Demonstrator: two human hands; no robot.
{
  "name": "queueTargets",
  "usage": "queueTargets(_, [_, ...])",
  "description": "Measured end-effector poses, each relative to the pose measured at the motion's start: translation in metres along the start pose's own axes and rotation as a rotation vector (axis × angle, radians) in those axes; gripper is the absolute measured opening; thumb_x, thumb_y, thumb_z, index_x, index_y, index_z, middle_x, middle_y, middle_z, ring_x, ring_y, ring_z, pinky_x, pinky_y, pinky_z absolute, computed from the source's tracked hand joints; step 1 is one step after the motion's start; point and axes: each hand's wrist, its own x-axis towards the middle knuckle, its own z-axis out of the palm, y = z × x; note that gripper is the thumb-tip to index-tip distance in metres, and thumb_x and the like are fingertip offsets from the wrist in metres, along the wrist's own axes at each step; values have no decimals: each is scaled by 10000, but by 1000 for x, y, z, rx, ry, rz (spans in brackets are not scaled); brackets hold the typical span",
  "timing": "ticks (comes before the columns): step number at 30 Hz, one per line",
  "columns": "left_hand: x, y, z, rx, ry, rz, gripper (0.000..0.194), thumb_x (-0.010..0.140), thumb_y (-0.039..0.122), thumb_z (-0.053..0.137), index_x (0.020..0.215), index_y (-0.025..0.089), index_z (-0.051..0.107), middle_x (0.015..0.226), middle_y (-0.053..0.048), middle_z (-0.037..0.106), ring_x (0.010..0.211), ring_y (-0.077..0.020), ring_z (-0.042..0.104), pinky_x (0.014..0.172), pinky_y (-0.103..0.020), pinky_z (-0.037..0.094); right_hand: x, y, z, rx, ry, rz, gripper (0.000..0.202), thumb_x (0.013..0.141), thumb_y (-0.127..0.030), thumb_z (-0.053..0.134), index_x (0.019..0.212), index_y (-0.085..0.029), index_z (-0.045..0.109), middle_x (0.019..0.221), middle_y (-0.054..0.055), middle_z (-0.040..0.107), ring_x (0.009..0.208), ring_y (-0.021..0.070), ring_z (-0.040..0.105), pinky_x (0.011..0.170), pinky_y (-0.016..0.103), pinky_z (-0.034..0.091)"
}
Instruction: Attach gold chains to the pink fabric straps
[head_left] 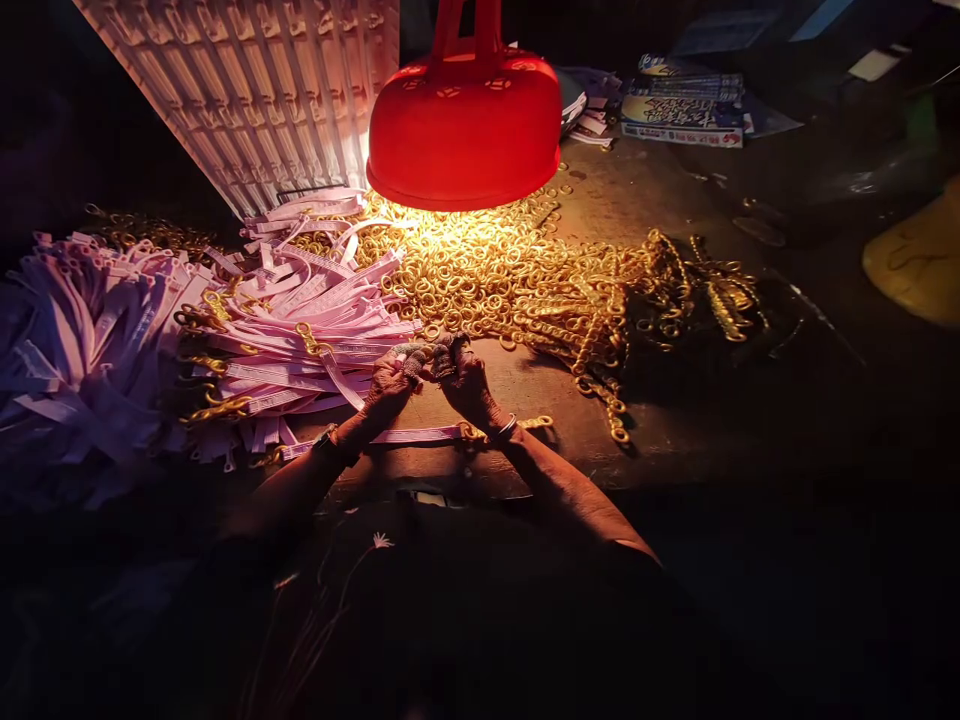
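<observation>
Now | left hand (390, 378), right hand (463, 378) touching | gold rings (480, 275) just beyond

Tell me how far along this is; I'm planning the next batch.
Looks done: pink paper tags with gold chains attached, piled at left. In hand: left hand and right hand meet over a small piece, too dim to identify. Left: a big heap of loose gold rings and chains.

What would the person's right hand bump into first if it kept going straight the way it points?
Probably the heap of gold rings just beyond the right hand, under the red lamp; depth is hard to judge.
</observation>
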Motion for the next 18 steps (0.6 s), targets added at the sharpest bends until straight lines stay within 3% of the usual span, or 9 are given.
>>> queueTargets(3, [2, 1, -2, 13, 4, 6, 383, 749, 509, 760, 684, 177, 579, 530, 26, 554, 430, -70, 451, 439, -219, 329, -2, 3, 1, 32, 12, 50, 249, 935, -479, 520, 882, -237, 549, 710, 24, 564, 625, 151, 503, 607, 292, 415])
queueTargets(6, [-1, 6, -5, 75, -3, 17, 400, 752, 480, 754, 610, 182, 528, 500, 20, 544, 427, -66, 442, 445, -213, 326, -3, 0, -4, 141, -65, 65, 382, 936, -609, 487, 888, -234, 540, 659, -1, 541, 597, 140, 513, 569, 272, 418])
queueTargets(13, [-9, 0, -9, 235, 31, 51, 213, 742, 270, 747, 663, 176, 573, 564, 4, 607, 473, -82, 475, 475, -217, 346, 1, -14, -15, 316, -236, 103, 517, 846, -734, 528, 838, -217, 545, 551, -28, 487, 496, 118, 461, 447, 233, 371])
queueTargets(16, [-6, -7, -8, 199, 48, 57, 236, 721, 237, 727, 627, 190, 516, 572, 17, 558, 516, -85, 462, 505, -216, 365, 0, -12, -13, 266, -197, 84, 488, 843, -700, 548, 775, -218, 513, 559, -28, 467, 517, 111, 428, 479, 237, 388])
queueTargets(18, [-2, -7, -8, 175, 22, 50, 273, 697, 240, 730, 597, 194, 480, 566, 24, 532, 517, -77, 429, 497, -210, 343, -3, -6, -9, 156, -105, 30, 438, 867, -639, 548, 750, -221, 492, 610, -4, 502, 578, 126, 450, 547, 259, 430])
